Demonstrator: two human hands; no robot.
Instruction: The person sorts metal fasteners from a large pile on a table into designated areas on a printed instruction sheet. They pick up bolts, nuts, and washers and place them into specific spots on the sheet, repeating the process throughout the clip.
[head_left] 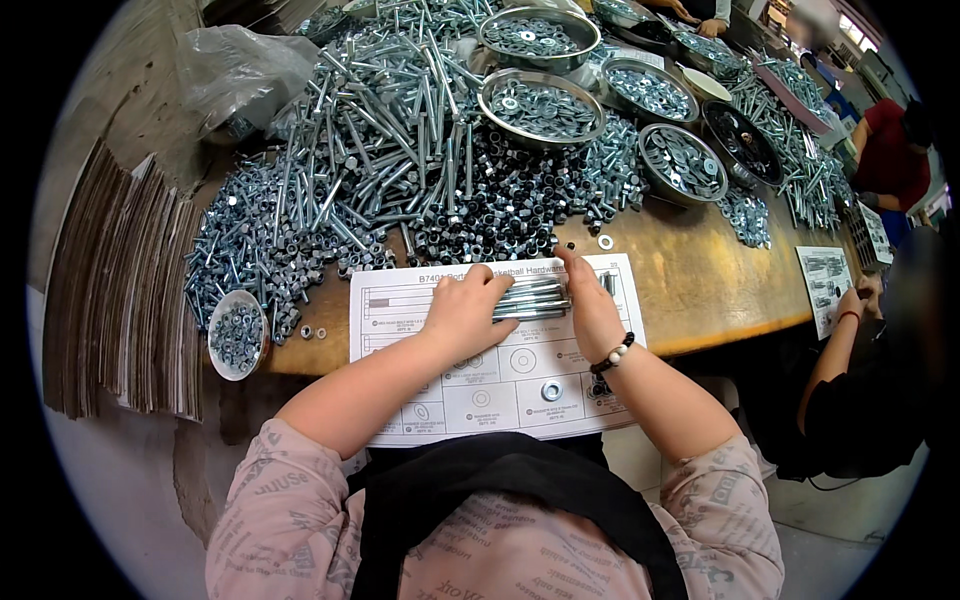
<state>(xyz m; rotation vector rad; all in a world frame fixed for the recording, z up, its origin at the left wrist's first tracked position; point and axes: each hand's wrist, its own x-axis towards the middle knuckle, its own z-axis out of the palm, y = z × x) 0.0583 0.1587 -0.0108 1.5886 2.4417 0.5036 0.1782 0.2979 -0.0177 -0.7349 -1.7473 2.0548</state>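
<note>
A bundle of several long silver bolts (532,298) lies crosswise between my two hands, over a printed hardware sheet (440,425). My left hand (466,315) is closed over the bundle's left end, thumb below and fingers above. Against the right end presses my right hand (594,312), held upright with its fingers together. A thick silver washer (551,391) rests on the lower part of the sheet. By my right wrist, which wears a beaded bracelet (613,353), dark nuts (600,388) are partly hidden.
Heaped bolts (385,130) and nuts (500,195) cover the wooden table (690,270) beyond the sheet. Metal bowls of washers (540,105) stand behind. A white bowl of nuts (238,335) sits left, near stacked cardboard (125,290). At right, another person's hands (855,300) hold something near a second sheet (826,285).
</note>
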